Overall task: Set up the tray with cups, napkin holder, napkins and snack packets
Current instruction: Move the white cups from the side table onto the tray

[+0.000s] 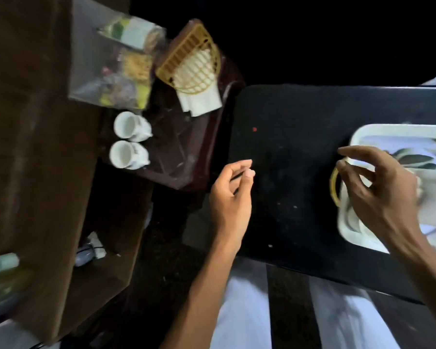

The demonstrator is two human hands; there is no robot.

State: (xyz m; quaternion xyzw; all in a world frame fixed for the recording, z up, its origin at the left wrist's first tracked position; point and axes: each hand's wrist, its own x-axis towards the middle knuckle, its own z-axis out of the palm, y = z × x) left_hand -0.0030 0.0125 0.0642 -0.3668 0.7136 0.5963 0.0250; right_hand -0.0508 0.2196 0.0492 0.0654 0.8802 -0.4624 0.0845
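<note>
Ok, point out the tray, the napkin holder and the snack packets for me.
tray (398,128): head view, its white rim.
napkin holder (186,45): head view, its yellow slatted side.
snack packets (136,65): head view, the yellow packet's front.

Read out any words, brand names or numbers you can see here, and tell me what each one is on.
No text here can be read.
Snack packets: printing shows, too blurred to read.
Cups: dark marks on the sides, too blurred to read.
Tray: a leaf pattern only, no words visible.
</note>
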